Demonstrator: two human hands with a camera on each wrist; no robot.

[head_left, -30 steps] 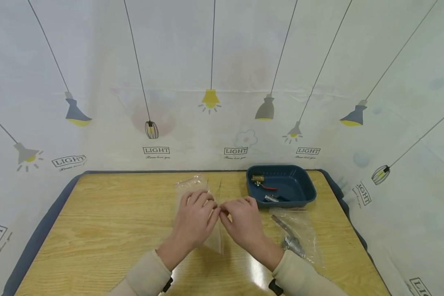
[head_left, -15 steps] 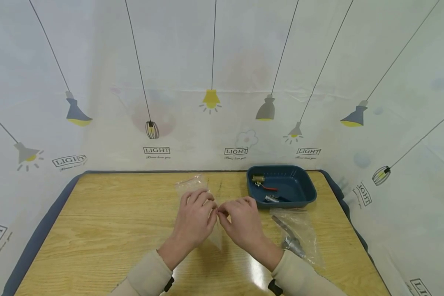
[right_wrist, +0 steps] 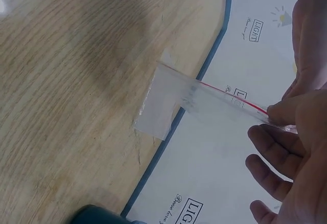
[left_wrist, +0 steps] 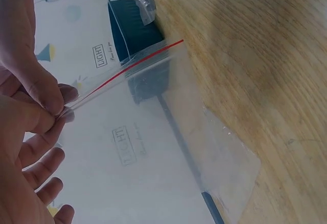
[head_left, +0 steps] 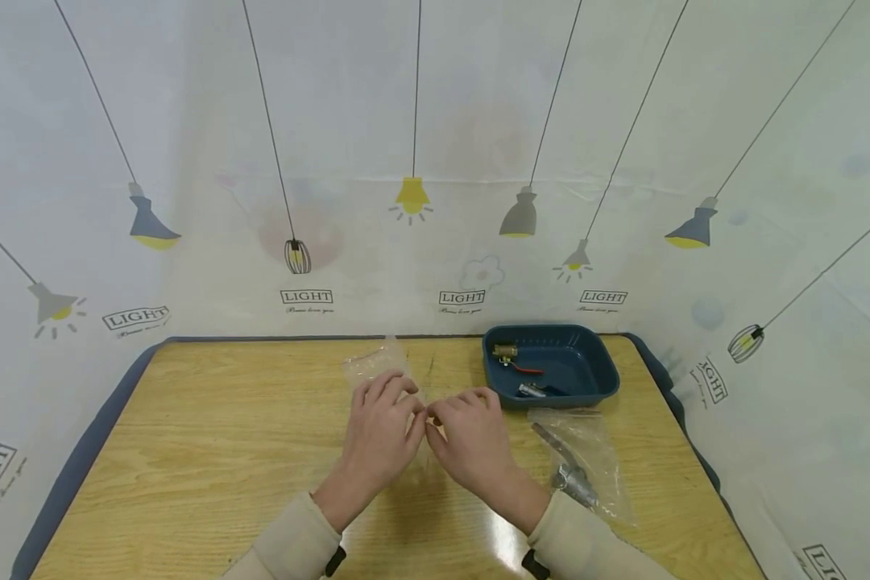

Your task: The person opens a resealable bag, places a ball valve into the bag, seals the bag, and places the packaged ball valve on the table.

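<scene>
Both hands meet fingertip to fingertip over the middle of the table. Between them they pinch a clear zip-lock bag [left_wrist: 148,88] by its edge with the red strip. In the left wrist view the bag spreads out thin and see-through. My left hand [head_left: 380,423] grips with thumb and index finger, its other fingers loosely bent. Opposite it, my right hand [head_left: 471,435] pinches the same edge close beside. Another clear plastic bag [head_left: 366,362] lies flat on the table beyond the left hand.
A dark blue tray [head_left: 583,366] at the back right holds a brass valve [head_left: 505,350] with a red lever and a small metal piece [head_left: 532,389]. In front lies a clear bag [head_left: 609,467] with a metal fitting [head_left: 573,481]. A printed curtain [head_left: 362,242] stands behind the table.
The pinched bag's lower corner, which hung below the hands earlier, no longer shows there in the head view. The fingertips have shifted slightly left; both hands keep their pinch.
</scene>
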